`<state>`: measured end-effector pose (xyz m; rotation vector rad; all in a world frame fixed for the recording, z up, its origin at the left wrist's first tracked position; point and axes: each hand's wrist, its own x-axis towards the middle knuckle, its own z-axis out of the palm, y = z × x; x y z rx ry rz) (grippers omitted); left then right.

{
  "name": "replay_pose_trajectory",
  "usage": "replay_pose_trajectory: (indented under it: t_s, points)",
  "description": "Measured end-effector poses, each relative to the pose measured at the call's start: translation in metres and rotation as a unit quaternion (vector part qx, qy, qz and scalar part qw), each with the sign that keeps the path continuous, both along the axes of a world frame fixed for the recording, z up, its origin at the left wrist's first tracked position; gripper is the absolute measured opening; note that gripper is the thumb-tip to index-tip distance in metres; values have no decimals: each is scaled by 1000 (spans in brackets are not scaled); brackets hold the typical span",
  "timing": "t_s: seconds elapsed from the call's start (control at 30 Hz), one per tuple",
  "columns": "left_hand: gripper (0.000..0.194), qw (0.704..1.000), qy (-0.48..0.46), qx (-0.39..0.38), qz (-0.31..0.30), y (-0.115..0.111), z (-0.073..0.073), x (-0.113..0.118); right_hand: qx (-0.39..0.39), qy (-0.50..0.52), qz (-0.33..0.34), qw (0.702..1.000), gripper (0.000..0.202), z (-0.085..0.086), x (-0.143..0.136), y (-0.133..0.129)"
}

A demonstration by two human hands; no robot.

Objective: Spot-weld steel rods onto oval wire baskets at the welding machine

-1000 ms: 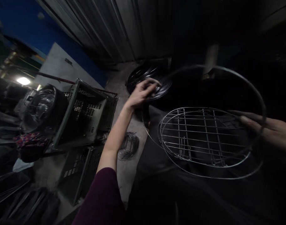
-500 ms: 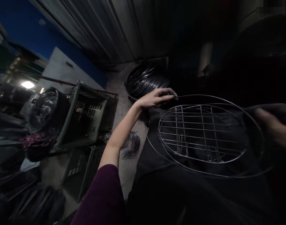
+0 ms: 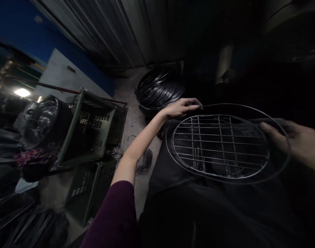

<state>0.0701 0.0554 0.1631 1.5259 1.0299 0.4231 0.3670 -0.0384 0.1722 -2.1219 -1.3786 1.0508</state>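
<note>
A round wire rack [image 3: 223, 142] with parallel bars and an oval rim lies over my dark-clothed lap. Around and above it is a larger, thin wire ring [image 3: 246, 105]. My left hand [image 3: 185, 106] pinches the ring's far left side between thumb and fingers. On the right, my right hand [image 3: 294, 136] is closed at the ring, its thumb pointing towards the rack's right edge. The ring's wire crosses in front of this hand, and its fingertips are partly lost in shadow.
A large coil of dark wire [image 3: 161, 89] stands on the floor beyond my left hand. Green perforated crates [image 3: 82, 127] are at left, near a smaller wire bundle [image 3: 145, 160]. A corrugated metal wall [image 3: 108, 31] rises behind.
My left hand has shifted slightly right along the ring, while my right hand has come inward to the left. The wire now shows as a smaller loop closer around the rack.
</note>
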Motion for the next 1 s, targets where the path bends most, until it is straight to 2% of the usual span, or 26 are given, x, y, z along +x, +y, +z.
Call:
replay_pose_trajectory:
  t_s: [0.1,0.17,0.23,0.3,0.4,0.5,0.57,0.63,0.7,0.8,0.9,1.0]
  points:
    - [25,997,37,33,-58,13,-18,22,-2,44,-88,995,31,-17,8,-14]
    - [28,993,65,44,-85,17,-24,26,-20,67,-110,991,31,-31,13,-24]
    - [33,992,75,52,-86,18,-27,20,-29,91,-105,990,33,-44,17,-34]
    - [37,995,67,60,-51,11,-30,5,-25,102,-102,989,36,-55,20,-41]
    - [39,994,49,58,74,-25,-41,-24,0,108,-102,989,41,-64,20,-46]
    - [40,980,51,24,191,-85,-59,-43,17,114,-94,989,47,-67,19,-48]
    - [44,970,64,-1,234,-121,-69,-46,13,123,-95,988,56,-66,19,-49]
    - [48,964,66,-20,257,-143,-73,-41,8,113,-101,988,63,-64,20,-51]
    - [49,963,54,-23,263,-147,-72,-35,46,74,-100,991,62,-62,21,-53]
    - [45,965,47,6,260,-135,-66,-34,138,27,-90,986,57,-58,19,-55]
    - [49,966,38,-1,254,-126,-63,-40,121,69,-107,984,63,-54,13,-54]
    - [56,969,2,-34,243,-126,-66,-44,105,102,-119,982,69,-49,8,-50]
